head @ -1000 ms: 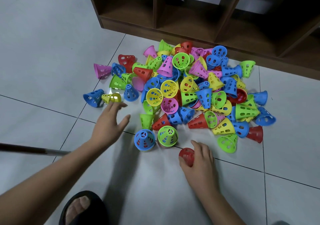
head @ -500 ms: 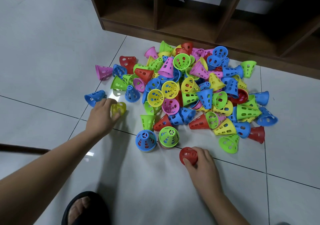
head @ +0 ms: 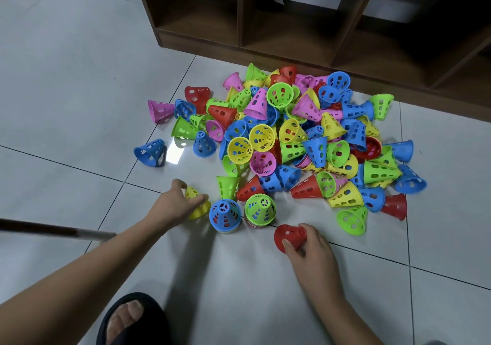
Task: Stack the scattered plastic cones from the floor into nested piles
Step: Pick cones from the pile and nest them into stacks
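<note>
A person's left hand (head: 172,206) gripped a yellow cone (head: 198,207), thumb on its far side and fingers curled round its near side, just left of a nested pile topped by a blue cone (head: 225,215). Beside that, to the right, stood a second pile topped by a green cone (head: 259,209). The right hand (head: 310,246) pinched a red cone (head: 288,235) between thumb and curled fingers, low over the tiled floor (head: 66,78), near the green-topped pile. Beyond both piles lay a large heap of loose cones (head: 292,137) in blue, green, yellow, pink and red, reaching back to a wooden shelf unit (head: 292,33). A lone blue cone (head: 150,153) lay on its side to the left.
</note>
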